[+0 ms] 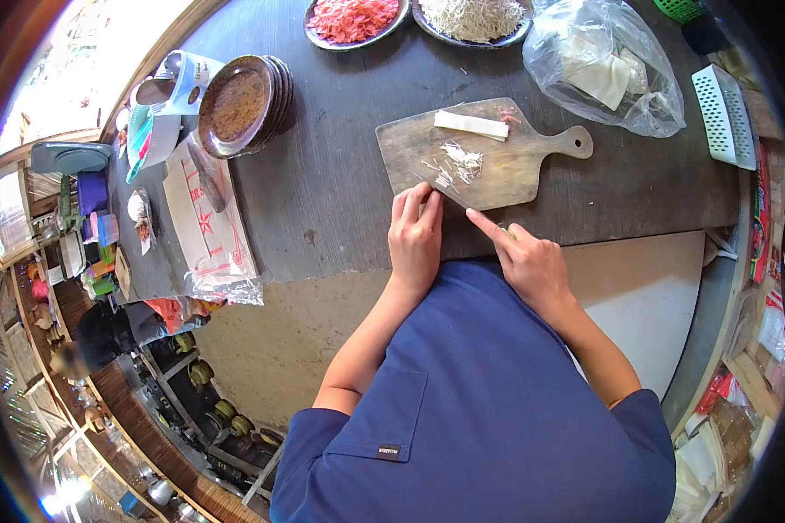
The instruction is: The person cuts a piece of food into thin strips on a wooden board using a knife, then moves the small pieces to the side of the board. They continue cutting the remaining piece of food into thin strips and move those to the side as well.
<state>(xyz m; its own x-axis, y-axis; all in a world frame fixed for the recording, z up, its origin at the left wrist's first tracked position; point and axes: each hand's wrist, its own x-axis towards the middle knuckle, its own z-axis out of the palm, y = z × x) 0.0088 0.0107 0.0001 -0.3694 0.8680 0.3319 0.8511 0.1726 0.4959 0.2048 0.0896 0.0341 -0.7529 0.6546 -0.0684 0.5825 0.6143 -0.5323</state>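
Observation:
My right hand [532, 263] grips a knife [450, 197], its index finger stretched along the blade, over the near edge of a wooden cutting board [508, 179]. My left hand [415, 232] is closed at the board's near left edge, with curled fingertips by the knife's tip. Whatever those fingers pinch is hidden. Thin white cut shreds [463, 163] lie in a loose heap on the board, just beyond the blade. Farther back on it rests a flat white strip [471, 125], with a few reddish bits near its right end.
Beyond the board stand a bowl of red shreds [354, 17], a bowl of pale shreds [475, 17] and a clear plastic bag [604, 70] with white pieces. Stacked brown plates [237, 106], a printed paper bag [202, 213] and containers [161, 131] occupy the left. A perforated white basket [724, 118] sits right.

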